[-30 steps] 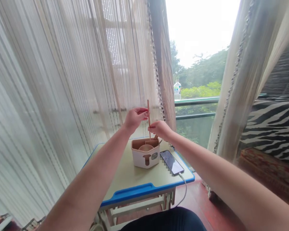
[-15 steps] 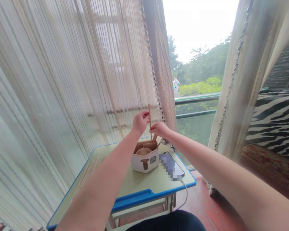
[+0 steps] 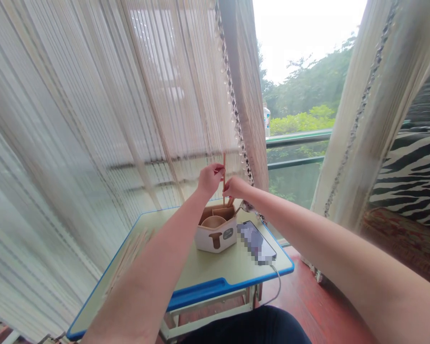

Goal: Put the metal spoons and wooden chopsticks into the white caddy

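Note:
Above the back of a white box with brown compartments [image 3: 204, 240], my left hand [image 3: 210, 180] pinches the upper part of thin, reddish-brown chopsticks [image 3: 224, 159]. They stand upright; whether there is one or a pair I cannot tell. My right hand [image 3: 237, 188] has its fingers closed on them lower down, just below the left. Their lower end reaches down at the box's rear compartment. Another brown stick [image 3: 231, 202] leans in the box under my right hand. A round cup-like compartment [image 3: 214, 222] sits at the front of the box.
On the blue-edged table [image 3: 186, 272], several pale thin sticks [image 3: 123, 260] lie at the left, partly behind my left forearm. A phone [image 3: 255, 239] with a white cable [image 3: 280, 286] lies right of the box. Curtains [image 3: 157, 119] hang close behind the table.
The view has shifted slightly. My right hand is a little higher and closer to my left, and the chopsticks stand more nearly vertical. Both hands keep their hold.

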A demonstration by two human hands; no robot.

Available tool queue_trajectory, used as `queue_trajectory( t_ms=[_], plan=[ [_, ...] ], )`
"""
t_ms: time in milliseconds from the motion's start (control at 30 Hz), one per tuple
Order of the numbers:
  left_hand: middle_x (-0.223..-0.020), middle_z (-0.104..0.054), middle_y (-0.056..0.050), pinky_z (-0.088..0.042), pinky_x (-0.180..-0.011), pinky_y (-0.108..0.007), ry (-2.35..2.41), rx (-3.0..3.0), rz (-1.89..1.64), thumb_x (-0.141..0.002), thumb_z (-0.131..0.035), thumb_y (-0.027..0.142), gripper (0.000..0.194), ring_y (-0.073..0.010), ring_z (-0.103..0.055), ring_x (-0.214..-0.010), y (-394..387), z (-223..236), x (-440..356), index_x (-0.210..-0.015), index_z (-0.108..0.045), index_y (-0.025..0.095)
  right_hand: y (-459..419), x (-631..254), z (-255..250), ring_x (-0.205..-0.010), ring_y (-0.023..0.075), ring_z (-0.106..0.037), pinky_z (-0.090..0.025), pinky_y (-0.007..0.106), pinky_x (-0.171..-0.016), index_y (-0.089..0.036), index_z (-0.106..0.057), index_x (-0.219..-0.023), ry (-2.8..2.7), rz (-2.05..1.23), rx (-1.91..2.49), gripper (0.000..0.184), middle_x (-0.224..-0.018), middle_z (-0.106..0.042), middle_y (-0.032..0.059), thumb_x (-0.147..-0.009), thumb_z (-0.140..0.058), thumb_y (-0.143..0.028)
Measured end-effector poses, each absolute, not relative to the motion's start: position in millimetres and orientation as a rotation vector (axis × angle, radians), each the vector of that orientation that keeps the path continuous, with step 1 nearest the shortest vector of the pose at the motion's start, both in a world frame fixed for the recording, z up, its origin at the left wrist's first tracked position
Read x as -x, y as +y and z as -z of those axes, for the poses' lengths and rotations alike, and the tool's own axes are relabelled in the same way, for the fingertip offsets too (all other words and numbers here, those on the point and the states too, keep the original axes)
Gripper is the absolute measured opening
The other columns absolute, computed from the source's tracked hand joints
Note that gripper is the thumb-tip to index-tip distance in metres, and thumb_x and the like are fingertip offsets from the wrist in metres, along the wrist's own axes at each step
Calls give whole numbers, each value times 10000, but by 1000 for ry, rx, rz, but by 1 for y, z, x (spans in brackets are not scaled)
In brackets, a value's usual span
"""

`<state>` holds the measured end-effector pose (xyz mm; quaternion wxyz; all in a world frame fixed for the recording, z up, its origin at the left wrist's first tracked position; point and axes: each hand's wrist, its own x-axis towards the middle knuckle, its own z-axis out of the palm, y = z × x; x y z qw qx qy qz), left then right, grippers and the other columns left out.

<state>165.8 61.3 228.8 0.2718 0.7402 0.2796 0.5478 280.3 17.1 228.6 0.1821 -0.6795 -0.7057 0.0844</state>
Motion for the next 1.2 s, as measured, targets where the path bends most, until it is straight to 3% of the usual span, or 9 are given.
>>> queue_trajectory(
  t_ms=[133,300,567,800,1200],
  plan=[
    [-733,-632,-45,-566,-591,-276,786,-1991,-1369,-748,-593,191,89,-132,-606,-660,63,-209,-163,-804,-639,139,6,-294,-240,-594,126,-600,-418,190,-557,-179,-722,-712,-2021,-119,1951,95,-578,-653,13,-656,-649,-158],
    [-787,-654,-50,-561,-654,-288,807,-1954,-1382,-767,-578,233,140,-138,-621,-712,66,-181,-161,-863,-645,156,0,-325,-245,-595,135,-605,-420,202,-564,-164,-724,-792,-1909,-21,1946,173,-611,-666,33,-711,-589,-236],
    [-789,-689,-35,-515,-713,-273,1061,-2157,-1227,-762,-554,210,156,-146,-634,-726,72,-152,-175,-849,-679,182,9,-340,-232,-911,160,-617,-426,197,-776,-176,-685,-1008,-1766,93,1806,309,-962,-696,57,-753,-512,-169],
    [-825,-707,-31,-486,-716,-263,1140,-2288,-1135,-784,-519,255,201,-164,-639,-766,63,-143,-174,-876,-692,210,10,-332,-223,-851,167,-631,-437,202,-748,-194,-717,-929,-1843,28,1817,240,-880,-710,50,-727,-589,-179],
    [-850,-696,-48,-476,-748,-288,1111,-2409,-1132,-793,-471,185,225,-169,-627,-764,58,-151,-178,-885,-677,185,7,-337,-223,-753,143,-617,-428,202,-696,-182,-730,-869,-1836,26,1785,194,-794,-701,42,-732,-596,-203]
  ],
)
